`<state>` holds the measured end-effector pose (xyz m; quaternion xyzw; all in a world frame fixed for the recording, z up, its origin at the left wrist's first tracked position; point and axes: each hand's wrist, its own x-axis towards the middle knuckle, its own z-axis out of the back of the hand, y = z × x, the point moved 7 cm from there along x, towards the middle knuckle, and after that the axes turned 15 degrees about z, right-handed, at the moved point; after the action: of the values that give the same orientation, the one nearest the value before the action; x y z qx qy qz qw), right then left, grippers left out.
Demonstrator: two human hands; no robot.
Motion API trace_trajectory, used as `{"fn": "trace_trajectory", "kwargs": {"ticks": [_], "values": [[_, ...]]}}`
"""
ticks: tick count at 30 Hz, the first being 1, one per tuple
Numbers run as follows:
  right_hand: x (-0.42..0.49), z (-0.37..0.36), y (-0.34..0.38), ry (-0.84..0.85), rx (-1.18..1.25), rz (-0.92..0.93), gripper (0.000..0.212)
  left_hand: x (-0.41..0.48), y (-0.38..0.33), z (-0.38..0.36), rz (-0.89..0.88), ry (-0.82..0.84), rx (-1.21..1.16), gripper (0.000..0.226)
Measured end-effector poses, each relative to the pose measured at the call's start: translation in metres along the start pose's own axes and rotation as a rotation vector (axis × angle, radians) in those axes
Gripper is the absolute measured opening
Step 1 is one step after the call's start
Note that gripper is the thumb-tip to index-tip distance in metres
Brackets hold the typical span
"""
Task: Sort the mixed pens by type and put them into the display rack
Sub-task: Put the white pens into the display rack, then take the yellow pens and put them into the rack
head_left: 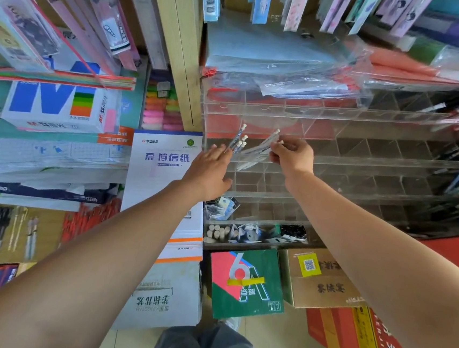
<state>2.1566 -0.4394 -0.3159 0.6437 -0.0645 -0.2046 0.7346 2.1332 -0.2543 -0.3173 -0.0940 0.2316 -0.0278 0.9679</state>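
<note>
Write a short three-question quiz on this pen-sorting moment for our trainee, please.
1. True or false: the left hand holds a bunch of white-tipped pens.
2. The rack is: A) wooden, B) clear plastic, C) wire mesh.
3. Short answer: which holds fewer pens, the left or the right hand?
Key: 1 true; 2 B; 3 the right, which pinches only a pair.
</note>
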Motion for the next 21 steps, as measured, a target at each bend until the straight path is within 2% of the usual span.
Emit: {"fn": "trace_trajectory", "kwargs": {"ticks": [4,7,9,11,14,21], "values": [[-0.006,0.006,-0.005,-0.043,-0.070,0.031,0.035,-0.006,0.000,0.006,0.012,-0.057,-0.065,0.067],[-0.021,0.007,-0.006,-0.065,-0.137,0.047,0.028,-0.014,0.004,0.017,0.002,-0.218,-0.108,0.051],[-0.035,-0.001,-0.005,-0.034,-0.126,0.062,0.022,-0.021,0.012,0.027,0.012,-0.361,-0.144,0.042],[-0.052,-0.015,-0.001,0.014,-0.116,0.104,0.015,-0.029,0.023,0.033,0.031,-0.422,-0.198,0.034],[-0.081,-0.054,0.009,0.171,-0.125,0.198,0.003,-0.042,0.047,0.033,0.055,-0.396,-0.288,0.025],[-0.173,-0.190,0.018,0.506,-0.178,0.317,0.010,-0.089,0.175,0.012,0.211,-0.316,-0.378,0.014]]}}
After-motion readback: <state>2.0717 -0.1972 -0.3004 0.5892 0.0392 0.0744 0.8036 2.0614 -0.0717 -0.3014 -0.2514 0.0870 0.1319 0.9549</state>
